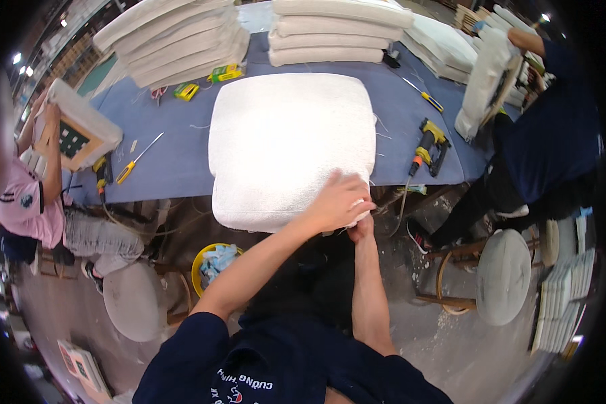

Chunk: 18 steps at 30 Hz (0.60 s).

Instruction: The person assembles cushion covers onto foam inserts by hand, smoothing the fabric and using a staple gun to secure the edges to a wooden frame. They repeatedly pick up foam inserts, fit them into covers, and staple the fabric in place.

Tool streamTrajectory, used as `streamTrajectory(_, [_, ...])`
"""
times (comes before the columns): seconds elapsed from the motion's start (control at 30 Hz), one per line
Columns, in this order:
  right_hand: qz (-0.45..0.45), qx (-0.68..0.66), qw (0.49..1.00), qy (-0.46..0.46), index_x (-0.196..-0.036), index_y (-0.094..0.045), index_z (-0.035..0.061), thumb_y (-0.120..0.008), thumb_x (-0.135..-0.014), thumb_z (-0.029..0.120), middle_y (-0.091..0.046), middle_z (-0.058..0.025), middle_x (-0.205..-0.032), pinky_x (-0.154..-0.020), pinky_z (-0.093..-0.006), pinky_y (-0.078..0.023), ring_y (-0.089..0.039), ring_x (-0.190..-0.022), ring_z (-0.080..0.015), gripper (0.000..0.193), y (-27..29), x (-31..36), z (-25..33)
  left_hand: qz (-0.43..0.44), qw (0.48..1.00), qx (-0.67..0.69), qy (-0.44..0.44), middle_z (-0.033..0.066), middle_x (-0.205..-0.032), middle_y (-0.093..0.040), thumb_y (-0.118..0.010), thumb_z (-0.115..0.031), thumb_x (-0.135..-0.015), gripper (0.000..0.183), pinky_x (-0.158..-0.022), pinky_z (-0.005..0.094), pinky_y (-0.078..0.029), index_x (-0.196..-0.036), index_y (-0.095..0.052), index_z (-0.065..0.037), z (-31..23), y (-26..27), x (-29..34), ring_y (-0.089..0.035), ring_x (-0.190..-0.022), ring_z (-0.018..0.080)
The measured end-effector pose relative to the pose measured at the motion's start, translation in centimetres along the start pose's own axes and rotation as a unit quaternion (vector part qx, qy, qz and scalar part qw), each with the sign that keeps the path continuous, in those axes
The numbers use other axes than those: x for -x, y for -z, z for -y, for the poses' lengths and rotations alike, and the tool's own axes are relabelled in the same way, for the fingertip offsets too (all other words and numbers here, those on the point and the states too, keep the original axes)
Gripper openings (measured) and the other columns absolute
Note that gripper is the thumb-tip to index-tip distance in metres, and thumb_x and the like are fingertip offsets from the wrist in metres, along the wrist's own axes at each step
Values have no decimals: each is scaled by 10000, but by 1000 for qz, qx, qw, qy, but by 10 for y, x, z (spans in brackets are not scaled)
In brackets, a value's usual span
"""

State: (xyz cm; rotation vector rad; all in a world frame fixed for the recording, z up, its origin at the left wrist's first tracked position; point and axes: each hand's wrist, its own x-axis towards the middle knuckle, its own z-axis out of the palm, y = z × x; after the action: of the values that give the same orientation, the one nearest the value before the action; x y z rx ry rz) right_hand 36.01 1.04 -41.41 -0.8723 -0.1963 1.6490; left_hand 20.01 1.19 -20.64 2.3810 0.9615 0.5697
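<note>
A white fabric-covered seat cushion (pixel 286 141) lies on the blue-covered table, its near edge sticking out past the table's front. At its near right corner my left hand (pixel 340 202) bends over the top, slightly blurred, with its fingers pinching the white cloth. Just below, my right hand (pixel 362 230) grips the same corner from underneath; most of its fingers are hidden by the cushion and the other hand. Loose threads hang from the cushion's sides.
Stacks of cushions (pixel 333 30) stand at the back. A yellow-handled screwdriver (pixel 139 159) lies left, a staple gun (pixel 429 145) right. Co-workers handle cushions at both sides. Below are a yellow bucket (pixel 196 271) with scraps and round stools (pixel 503 276). Air hoses hang off the table.
</note>
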Motion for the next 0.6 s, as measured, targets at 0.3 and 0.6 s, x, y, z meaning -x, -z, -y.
streamTrajectory(0.3, [-97, 133, 986, 27, -1122, -737, 37, -666, -1087, 324, -729, -41, -893, -574, -335, -506, -676, -706, -155, 298, 12, 7, -7, -292, 810, 166, 481, 250, -1504, -637, -412, -410, -1186, 626, -1140, 476, -489, -1598, -453, 59, 118, 55, 265, -636, -1367, 325])
streamTrajectory(0.6, [-69, 216, 972, 59, -1498, -495, 65, -480, -1197, 292, -681, -57, -1283, -1012, -332, -528, -667, -1160, -183, 376, 17, 41, 50, -329, 813, -326, 353, 288, -1610, -374, -755, -221, -998, 793, -1137, 521, -427, -1654, -355, -24, 165, 46, 284, -432, -1416, 443])
